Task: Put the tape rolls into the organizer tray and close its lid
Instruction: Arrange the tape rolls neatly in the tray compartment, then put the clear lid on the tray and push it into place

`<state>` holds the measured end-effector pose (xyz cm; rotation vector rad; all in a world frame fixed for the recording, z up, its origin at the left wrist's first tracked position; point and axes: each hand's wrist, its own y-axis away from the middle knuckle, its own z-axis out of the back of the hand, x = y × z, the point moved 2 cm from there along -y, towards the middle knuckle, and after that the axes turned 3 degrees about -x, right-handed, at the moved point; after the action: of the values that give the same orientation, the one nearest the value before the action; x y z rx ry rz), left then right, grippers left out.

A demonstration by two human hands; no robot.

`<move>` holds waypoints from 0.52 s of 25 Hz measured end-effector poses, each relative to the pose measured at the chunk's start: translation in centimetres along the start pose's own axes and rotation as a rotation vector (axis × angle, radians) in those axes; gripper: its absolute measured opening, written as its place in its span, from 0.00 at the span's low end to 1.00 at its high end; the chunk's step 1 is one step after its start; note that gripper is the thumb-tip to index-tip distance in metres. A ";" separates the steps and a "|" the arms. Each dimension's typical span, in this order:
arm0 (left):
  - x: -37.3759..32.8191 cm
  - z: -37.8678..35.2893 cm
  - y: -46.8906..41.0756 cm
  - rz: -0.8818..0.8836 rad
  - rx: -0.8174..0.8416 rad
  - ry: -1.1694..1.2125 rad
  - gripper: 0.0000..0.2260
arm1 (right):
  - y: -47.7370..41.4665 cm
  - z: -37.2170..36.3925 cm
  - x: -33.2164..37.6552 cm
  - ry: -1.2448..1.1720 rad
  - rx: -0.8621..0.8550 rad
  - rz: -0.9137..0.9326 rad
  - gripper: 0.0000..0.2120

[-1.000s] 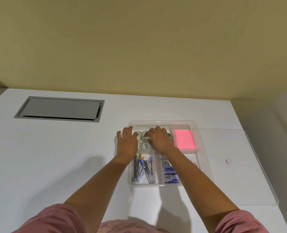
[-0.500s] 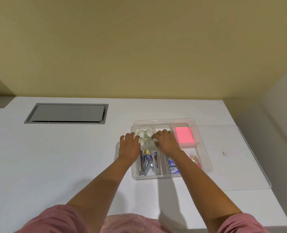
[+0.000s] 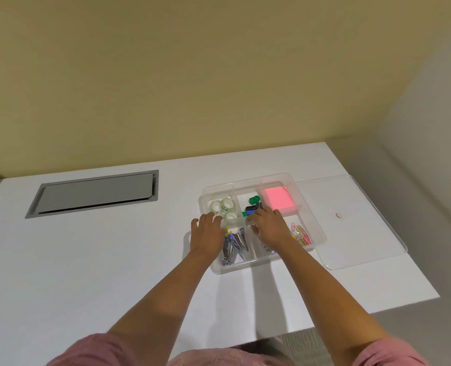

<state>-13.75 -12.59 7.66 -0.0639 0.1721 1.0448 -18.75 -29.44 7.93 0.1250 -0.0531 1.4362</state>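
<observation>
A clear organizer tray (image 3: 318, 228) with several compartments sits on the white desk. Three clear tape rolls (image 3: 223, 207) lie in its far-left compartment. My left hand (image 3: 208, 233) rests at the tray's left edge, fingers spread, holding nothing. My right hand (image 3: 268, 227) hovers over the tray's middle, fingers loosely curled, with nothing visibly in it. The clear lid (image 3: 351, 220) lies flat on the desk just right of the tray, partly under it.
Other compartments hold a pink sticky-note pad (image 3: 277, 199), green and blue clips (image 3: 253, 204), metal clips (image 3: 235, 247) and coloured paper clips (image 3: 301, 235). A grey cable hatch (image 3: 94, 194) is set in the desk at left. The desk edge (image 3: 404, 247) runs close on the right.
Both hands have drawn back toward me from the far-left compartment, uncovering the tape rolls. The camera view has shifted, so the tray now appears farther right.
</observation>
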 end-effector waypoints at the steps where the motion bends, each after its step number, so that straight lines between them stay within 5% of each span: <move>1: -0.7 0.1 -0.2 -0.008 -0.012 0.010 0.17 | 0.4 0.1 -0.7 -0.001 -0.003 -0.012 0.15; 13: -19.7 -2.3 -6.1 -0.015 -0.109 0.160 0.17 | 3.2 2.5 -20.0 0.008 -0.101 -0.125 0.15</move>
<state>-18.39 -32.80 8.57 -0.2480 0.2593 1.0342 -24.52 -49.03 8.36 0.0393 -0.1093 1.3065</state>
